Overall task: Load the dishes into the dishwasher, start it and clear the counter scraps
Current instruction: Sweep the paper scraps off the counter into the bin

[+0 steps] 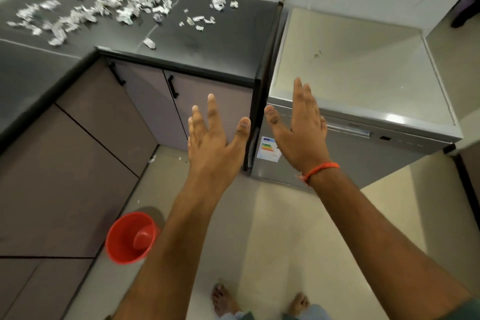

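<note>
Both my hands are stretched out in front of me with straight, spread fingers and hold nothing. My left hand (213,135) hovers before the cabinet doors. My right hand (301,125), with an orange band at the wrist, hovers before the upper front of the silver dishwasher (363,153), whose door is closed. Several crumpled silver paper scraps (104,8) lie scattered over the black counter (220,41) at the upper left. No dishes are in view.
A red bucket (131,238) stands on the beige floor by the left cabinets. A few small scraps (152,159) lie on the floor near the cabinet corner. My bare feet show at the bottom edge. The dishwasher's top (350,65) is bare.
</note>
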Motion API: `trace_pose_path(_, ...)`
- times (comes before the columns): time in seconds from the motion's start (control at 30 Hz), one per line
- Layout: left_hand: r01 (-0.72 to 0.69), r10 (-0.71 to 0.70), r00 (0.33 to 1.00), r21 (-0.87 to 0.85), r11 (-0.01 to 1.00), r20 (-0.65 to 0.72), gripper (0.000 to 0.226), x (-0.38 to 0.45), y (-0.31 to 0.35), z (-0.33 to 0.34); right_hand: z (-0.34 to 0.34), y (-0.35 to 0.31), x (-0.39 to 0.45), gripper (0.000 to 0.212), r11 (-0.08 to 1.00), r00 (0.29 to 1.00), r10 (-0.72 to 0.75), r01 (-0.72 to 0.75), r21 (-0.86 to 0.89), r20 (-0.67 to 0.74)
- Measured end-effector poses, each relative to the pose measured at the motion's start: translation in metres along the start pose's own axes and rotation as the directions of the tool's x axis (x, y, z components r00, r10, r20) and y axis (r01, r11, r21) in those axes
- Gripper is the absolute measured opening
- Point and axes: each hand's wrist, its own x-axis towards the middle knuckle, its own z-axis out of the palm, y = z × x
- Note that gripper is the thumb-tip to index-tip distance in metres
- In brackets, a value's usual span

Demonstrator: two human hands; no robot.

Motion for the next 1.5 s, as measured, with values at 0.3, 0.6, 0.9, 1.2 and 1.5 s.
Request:
trace_pose_path(0.3, -0.002, -0.001, 0.999, -0.063, 0.998, -0.054, 0.085, 0.030, 0.000, -0.038, 0.019, -0.049, 0.027, 0.082, 0.991, 0.998, -0.057, 0.058, 0.119, -0.007)
trace_pose_path(0.6, -0.013, 0.014, 0.994, 0.005, 1.000, -0.107, 0.090, 0.098, 0.011, -0.057, 0.045, -0.081, 0.113, 0.077, 0.966, 0.985, -0.152, 0.131, 0.224, 0.081)
trace_pose_path(0.9, 0.104, -0.100, 0.984, 0.022, 0.994, -0.149, 0.089, 0.161, 0.011, -0.069, 0.073, -0.102, 0.179, 0.075, 0.953, 0.942, -0.224, 0.158, 0.257, 0.250)
trace_pose_path(1.2, 0.098, -0.098, 0.984, -0.008, 0.995, -0.151, 0.092, 0.254, -0.026, -0.108, 0.135, -0.136, 0.249, 0.076, 0.964, 0.939, -0.204, 0.145, 0.221, 0.278)
trace_pose_path(1.5, 0.045, -0.042, 0.994, 0.031, 0.998, -0.100, 0.091, 0.352, -0.072, -0.151, 0.182, -0.171, 0.314, 0.076, 0.972, 0.971, -0.114, 0.066, 0.225, 0.209)
